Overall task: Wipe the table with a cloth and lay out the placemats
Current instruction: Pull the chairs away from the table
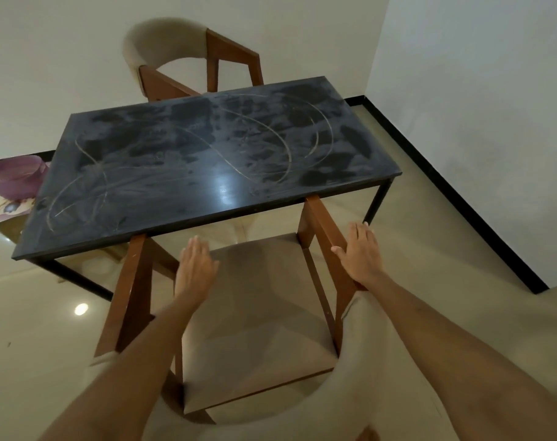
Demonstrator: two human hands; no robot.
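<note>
Both hands were flat and held nothing. The left hand [194, 268] had its fingers straight and close together, and it hung over the front of the seat of the near chair [255, 313]; I could not tell if it touched the seat. The right hand [361, 253] was flat too, with its fingers straight, and it lay on the brown wooden arm of that chair, on the right side. The chair had a soft tan seat and a round tan back, and its wooden arms went in under the table. Just past both hands was the table [188, 154]. It had a dark top with grey smudges and thin curved marks on it, and a bright spot of light showed near the edge closest to the hands. Its thin black legs stood on a shiny pale floor [42, 329]. On the far side of the table from the hands stood a second chair [175, 55], tan and brown like the first. Far out to the left of the left hand, by the table's left end, lay something purple with flowers [13, 183]. I could not tell what it was.
</note>
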